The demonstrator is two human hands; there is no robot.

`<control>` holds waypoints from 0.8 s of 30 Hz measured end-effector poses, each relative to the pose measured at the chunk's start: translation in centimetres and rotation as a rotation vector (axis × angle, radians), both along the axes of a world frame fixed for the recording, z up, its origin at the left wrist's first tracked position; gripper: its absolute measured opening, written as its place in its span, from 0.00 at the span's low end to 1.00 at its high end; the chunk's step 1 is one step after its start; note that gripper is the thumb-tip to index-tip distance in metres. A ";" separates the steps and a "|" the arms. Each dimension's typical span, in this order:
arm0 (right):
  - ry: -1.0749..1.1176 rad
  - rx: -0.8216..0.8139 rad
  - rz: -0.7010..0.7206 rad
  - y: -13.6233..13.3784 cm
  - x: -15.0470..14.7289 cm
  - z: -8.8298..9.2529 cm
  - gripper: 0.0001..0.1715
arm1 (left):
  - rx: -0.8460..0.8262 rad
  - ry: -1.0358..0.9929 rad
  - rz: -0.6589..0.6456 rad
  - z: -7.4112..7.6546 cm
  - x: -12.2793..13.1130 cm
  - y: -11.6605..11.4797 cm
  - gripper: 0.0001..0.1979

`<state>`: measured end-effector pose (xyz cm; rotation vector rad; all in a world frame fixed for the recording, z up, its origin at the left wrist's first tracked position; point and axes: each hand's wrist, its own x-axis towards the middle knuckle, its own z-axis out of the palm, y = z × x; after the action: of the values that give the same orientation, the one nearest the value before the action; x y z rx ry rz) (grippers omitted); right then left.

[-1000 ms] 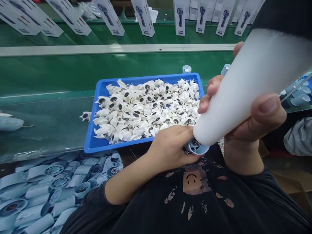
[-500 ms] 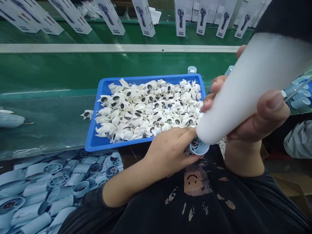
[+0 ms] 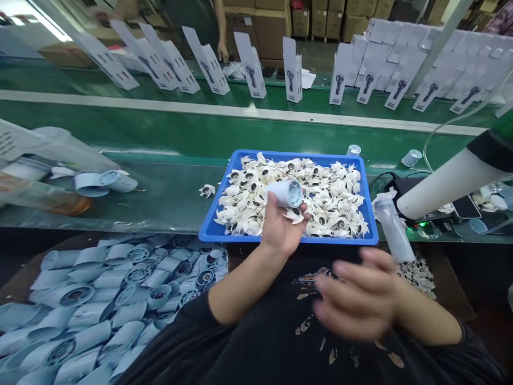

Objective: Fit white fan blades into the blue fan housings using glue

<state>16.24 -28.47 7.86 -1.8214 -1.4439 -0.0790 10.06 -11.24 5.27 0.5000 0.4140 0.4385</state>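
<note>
My left hand [image 3: 282, 229] is closed around a pale blue cylindrical fan housing [image 3: 280, 193], held over the blue tray [image 3: 288, 239]. The housing's spoked end faces right. A white fan blade [image 3: 294, 215] shows at the same hand's fingers, just below the housing; whether they grip it I cannot tell. Many similar white blades fill the tray. My right hand [image 3: 356, 294], smeared by motion, is in front of my shirt with fingers apart and nothing visible in them. To its upper right hangs a thick white-sleeved tool [image 3: 449, 184], apart from the hand.
A heap of pale blue housings [image 3: 104, 299] lies at lower left. Printed boxes [image 3: 292, 75] line the far side of the green bench [image 3: 224, 131]. A loose blade [image 3: 207, 190] is left of the tray. At right are a plastic-wrapped tube [image 3: 395, 227] and a housing [image 3: 411, 158].
My right hand has let go of the white-sleeved tool and moved down. My left hand has carried the housing up over the tray. The view has shifted, showing more of the bench.
</note>
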 end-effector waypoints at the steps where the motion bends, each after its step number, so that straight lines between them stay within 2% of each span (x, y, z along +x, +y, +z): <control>1: -0.127 0.047 0.053 0.9 -0.2 -0.4 0.09 | -0.049 0.022 -0.036 0.2 0.1 -0.6 0.25; 4: -0.653 0.269 0.130 3.1 0.6 -1.5 0.12 | -0.115 0.025 -0.158 0.9 -0.1 -2.0 0.29; 6: -0.882 0.368 0.077 3.6 1.7 -2.1 0.14 | -0.096 -0.027 -0.148 1.2 -0.6 -2.4 0.29; 11: -0.848 0.376 -0.120 3.4 3.1 -3.2 0.10 | -0.062 -0.085 -0.035 1.3 -1.3 -2.8 0.24; 13: -0.797 0.372 -0.211 3.5 2.9 -3.7 0.07 | -0.041 -0.084 -0.032 1.0 -1.3 -2.8 0.26; 16: -0.712 0.336 -0.325 4.1 2.3 -4.0 0.11 | 0.022 -0.093 -0.034 0.5 -1.4 -2.9 0.29; 20: -0.608 0.248 -0.392 4.3 1.4 -3.1 0.07 | 0.100 -0.125 -0.032 0.2 -1.6 -3.2 0.33; 24: -0.612 0.182 -0.392 4.0 0.8 -1.9 0.05 | 0.188 -0.151 -0.047 0.2 -2.3 -3.5 0.32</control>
<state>17.07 -24.51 5.96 -1.9899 -1.3800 -1.0051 7.77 -14.75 5.46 0.6526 0.2161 0.4687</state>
